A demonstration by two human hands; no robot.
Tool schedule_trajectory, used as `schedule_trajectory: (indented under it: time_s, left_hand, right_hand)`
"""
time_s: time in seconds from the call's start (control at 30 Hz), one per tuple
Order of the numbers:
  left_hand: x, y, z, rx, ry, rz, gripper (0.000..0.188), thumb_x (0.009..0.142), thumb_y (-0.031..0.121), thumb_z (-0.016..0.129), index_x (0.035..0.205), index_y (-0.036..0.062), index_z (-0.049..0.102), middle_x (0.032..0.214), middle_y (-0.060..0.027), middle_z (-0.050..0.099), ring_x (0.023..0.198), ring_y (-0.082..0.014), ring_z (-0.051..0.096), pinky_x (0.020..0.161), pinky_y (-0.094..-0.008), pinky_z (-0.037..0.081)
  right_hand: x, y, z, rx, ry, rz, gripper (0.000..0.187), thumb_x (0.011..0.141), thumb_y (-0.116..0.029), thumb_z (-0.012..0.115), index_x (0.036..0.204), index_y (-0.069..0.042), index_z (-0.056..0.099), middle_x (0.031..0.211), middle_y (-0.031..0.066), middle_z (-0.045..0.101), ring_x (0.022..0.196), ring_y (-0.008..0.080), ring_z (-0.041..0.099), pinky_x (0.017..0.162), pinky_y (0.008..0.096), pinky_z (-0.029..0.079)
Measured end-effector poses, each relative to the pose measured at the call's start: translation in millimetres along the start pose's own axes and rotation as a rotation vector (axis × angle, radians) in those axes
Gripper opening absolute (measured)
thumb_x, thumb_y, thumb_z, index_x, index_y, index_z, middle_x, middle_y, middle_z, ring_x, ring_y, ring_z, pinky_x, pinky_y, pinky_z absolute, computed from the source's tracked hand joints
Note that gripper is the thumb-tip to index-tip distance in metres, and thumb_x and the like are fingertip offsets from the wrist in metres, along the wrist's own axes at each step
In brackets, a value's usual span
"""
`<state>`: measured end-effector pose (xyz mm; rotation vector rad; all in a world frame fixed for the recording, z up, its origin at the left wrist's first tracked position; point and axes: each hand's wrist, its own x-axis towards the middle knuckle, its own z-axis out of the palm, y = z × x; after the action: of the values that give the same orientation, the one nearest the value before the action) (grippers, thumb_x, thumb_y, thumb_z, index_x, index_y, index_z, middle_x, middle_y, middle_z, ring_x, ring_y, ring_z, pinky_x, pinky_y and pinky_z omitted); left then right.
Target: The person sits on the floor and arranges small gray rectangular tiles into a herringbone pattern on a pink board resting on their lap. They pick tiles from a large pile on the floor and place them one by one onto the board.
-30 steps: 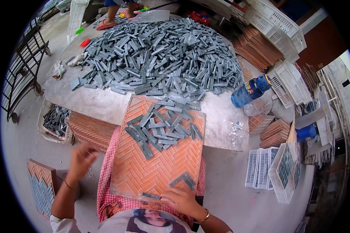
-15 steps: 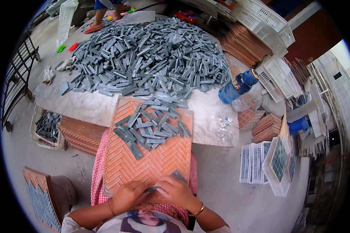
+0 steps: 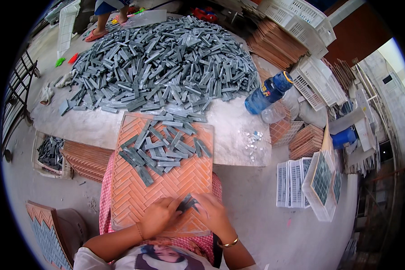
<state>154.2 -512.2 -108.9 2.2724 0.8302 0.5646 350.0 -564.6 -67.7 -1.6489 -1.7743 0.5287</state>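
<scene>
An orange tray (image 3: 135,198) moulded with herringbone slots rests across my lap, its far end against the table. Loose grey stone strips (image 3: 159,143) lie jumbled on its far half. Over the near part, dark stone strips (image 3: 187,203) sit between my two hands. My left hand (image 3: 159,217) has its fingers curled and its fingertips at the strips' left side. From the other side, my right hand (image 3: 212,214) pinches a strip; its fingers partly hide it. How many strips are there I cannot tell.
A large heap of stone strips (image 3: 162,63) covers the table (image 3: 227,148). Right of it stand a blue bottle (image 3: 262,95) and small white chips (image 3: 254,140). Stacked orange trays (image 3: 87,158) and white crates (image 3: 317,85) flank the table. Behind the heap, another person's leg (image 3: 102,22) shows.
Both hands have moved forward from the tray's near edge, and the dark strips are now between them over the slots. The whole view has shifted slightly.
</scene>
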Motion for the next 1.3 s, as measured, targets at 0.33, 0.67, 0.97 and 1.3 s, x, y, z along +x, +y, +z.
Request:
schedule_trajectory:
  time_s: [0.33, 0.67, 0.97, 1.3]
  left_hand:
    - [2, -9, -8, -0.268, 0.105, -0.124, 0.024, 0.08, 0.006, 0.065, 0.104, 0.0031, 0.064, 0.091, -0.014, 0.064, 0.081, -0.0338, 0.061, 0.072, -0.0398, 0.051]
    - [-2, -31, -2, -0.085, 0.043, 0.058, 0.024, 0.073, 0.007, 0.062, 0.096, 0.0026, 0.065, 0.09, -0.0102, 0.064, 0.084, -0.0292, 0.063, 0.074, -0.0386, 0.05]
    - [-21, -51, -25, -0.276, 0.271, -0.152, 0.018, 0.077, -0.001, 0.066, 0.095, 0.0019, 0.064, 0.086, -0.0127, 0.065, 0.078, -0.0317, 0.063, 0.067, -0.0372, 0.051]
    - [-49, -53, -27, -0.29, 0.252, -0.181, 0.015, 0.077, 0.001, 0.068, 0.091, 0.0019, 0.066, 0.086, -0.0137, 0.066, 0.078, -0.0303, 0.065, 0.068, -0.035, 0.052]
  right_hand:
    - [19, 41, 10, -0.019, -0.153, -0.131, 0.023, 0.079, -0.002, 0.066, 0.102, -0.005, 0.067, 0.096, 0.0087, 0.06, 0.088, 0.0265, 0.061, 0.075, 0.0335, 0.05]
    - [42, 41, 18, 0.0, -0.32, -0.147, 0.016, 0.083, -0.004, 0.062, 0.098, -0.003, 0.068, 0.093, 0.0103, 0.062, 0.087, 0.0261, 0.061, 0.075, 0.0332, 0.05]
    - [32, 30, 41, -0.031, -0.181, -0.055, 0.019, 0.078, 0.002, 0.067, 0.097, -0.001, 0.068, 0.093, 0.0114, 0.063, 0.083, 0.0279, 0.062, 0.072, 0.0335, 0.051]
    - [31, 11, 59, -0.098, -0.148, 0.052, 0.027, 0.073, -0.014, 0.077, 0.095, -0.003, 0.065, 0.091, 0.0107, 0.061, 0.085, 0.0287, 0.06, 0.075, 0.0367, 0.049]
